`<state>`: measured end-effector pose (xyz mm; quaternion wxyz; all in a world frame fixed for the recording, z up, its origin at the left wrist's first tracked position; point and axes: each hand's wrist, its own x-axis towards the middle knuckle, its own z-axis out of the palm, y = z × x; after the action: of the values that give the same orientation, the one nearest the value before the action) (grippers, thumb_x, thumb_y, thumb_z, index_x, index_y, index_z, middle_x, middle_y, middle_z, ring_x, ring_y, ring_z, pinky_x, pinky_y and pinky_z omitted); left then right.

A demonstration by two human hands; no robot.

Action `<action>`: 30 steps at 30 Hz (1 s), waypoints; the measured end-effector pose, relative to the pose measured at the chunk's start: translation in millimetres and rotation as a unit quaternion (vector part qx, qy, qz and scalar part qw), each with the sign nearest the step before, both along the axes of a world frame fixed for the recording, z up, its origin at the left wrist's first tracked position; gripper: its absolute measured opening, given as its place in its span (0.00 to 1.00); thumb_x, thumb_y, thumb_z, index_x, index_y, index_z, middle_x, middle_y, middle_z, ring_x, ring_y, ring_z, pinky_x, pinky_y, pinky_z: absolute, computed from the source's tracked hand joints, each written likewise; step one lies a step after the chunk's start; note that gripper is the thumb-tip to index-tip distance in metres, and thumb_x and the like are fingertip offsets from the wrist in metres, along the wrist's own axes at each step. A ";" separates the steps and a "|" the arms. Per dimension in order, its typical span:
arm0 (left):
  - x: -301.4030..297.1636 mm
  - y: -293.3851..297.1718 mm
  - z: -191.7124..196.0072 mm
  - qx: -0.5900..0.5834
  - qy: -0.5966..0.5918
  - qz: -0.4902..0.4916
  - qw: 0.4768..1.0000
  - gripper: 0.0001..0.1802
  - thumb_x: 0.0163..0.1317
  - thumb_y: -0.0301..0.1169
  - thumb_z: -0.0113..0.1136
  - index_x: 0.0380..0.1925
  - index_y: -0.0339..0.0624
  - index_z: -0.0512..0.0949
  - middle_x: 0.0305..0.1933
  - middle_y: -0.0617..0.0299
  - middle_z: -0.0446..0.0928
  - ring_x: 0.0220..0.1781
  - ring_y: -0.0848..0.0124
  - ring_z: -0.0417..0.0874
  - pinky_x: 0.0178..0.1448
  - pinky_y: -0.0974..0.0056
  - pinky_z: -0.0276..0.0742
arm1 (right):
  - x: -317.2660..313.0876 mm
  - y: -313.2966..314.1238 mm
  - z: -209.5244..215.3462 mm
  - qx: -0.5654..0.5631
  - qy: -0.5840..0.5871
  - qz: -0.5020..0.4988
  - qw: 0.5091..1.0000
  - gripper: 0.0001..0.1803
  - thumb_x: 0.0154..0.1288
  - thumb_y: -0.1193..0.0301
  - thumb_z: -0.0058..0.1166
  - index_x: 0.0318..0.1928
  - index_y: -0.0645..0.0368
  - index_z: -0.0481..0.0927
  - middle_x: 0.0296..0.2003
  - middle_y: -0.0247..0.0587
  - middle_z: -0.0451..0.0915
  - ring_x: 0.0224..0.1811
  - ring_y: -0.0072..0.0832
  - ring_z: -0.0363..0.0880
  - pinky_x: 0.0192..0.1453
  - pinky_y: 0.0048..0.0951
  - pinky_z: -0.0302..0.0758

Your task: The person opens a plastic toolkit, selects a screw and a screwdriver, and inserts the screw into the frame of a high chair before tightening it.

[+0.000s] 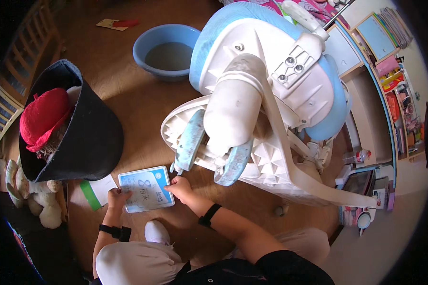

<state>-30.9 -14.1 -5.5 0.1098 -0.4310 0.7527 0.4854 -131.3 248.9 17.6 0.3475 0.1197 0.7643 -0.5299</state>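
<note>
Both hands, left hand (pixel 117 197) and right hand (pixel 179 187), pinch opposite edges of a flat pale-blue rectangular card (pixel 146 188) to steady it on the wooden floor (pixel 128 90), just before the fingertips of an overturned white-and-blue plastic chair (pixel 261 109).

I see a brown wooden floor (pixel 128 90) carrying everything here. A round blue basin (pixel 168 50) sits on it near the top, with a small card and red object (pixel 116 23) beyond it. An overturned white-and-blue chair (pixel 266 109) lies across the middle. To its left stands a black fabric bin (pixel 88 137), with a plush toy (pixel 33 194) just beside it. A blue-bordered card (pixel 146 188) lies flat next to a white paper with a green edge (pixel 96 191).
</note>
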 end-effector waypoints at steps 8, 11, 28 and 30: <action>4.7 -1.5 13.2 0.010 -0.039 0.015 0.999 0.15 0.43 0.25 0.72 0.26 0.27 0.76 0.22 0.55 0.78 0.18 0.70 0.76 0.19 0.66 0.71 | 8.7 -5.1 0.9 -0.024 0.039 -0.064 0.997 0.12 0.51 0.71 0.66 0.34 0.65 0.79 0.25 0.38 0.79 0.24 0.24 0.75 0.24 0.30 0.71; 2.9 1.7 16.7 0.038 -0.020 0.039 0.998 0.14 0.43 0.24 0.72 0.25 0.27 0.76 0.22 0.55 0.78 0.17 0.70 0.77 0.17 0.66 0.71 | 6.3 -1.2 -4.4 -0.016 -0.001 -0.063 0.998 0.12 0.53 0.70 0.66 0.34 0.65 0.79 0.25 0.38 0.79 0.25 0.27 0.76 0.28 0.31 0.74; 1.3 5.9 35.1 0.030 -0.069 -0.055 0.996 0.15 0.46 0.27 0.71 0.29 0.29 0.75 0.23 0.56 0.77 0.19 0.69 0.77 0.17 0.64 0.70 | 19.2 18.1 -0.3 -0.090 -0.081 -0.028 0.992 0.15 0.58 0.62 0.60 0.33 0.63 0.79 0.27 0.38 0.79 0.28 0.26 0.74 0.33 0.29 0.69; 6.7 5.5 39.6 0.048 -0.074 -0.053 0.995 0.15 0.47 0.28 0.70 0.29 0.29 0.75 0.24 0.56 0.77 0.19 0.68 0.77 0.18 0.64 0.71 | 21.2 19.9 -4.1 -0.030 -0.027 0.028 0.999 0.19 0.59 0.58 0.58 0.33 0.65 0.79 0.29 0.45 0.81 0.29 0.34 0.78 0.35 0.35 0.72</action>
<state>-24.2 -8.6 34.1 0.2114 -0.4192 0.7402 0.4813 -110.1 268.8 13.5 0.3857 0.1019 0.7415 -0.5394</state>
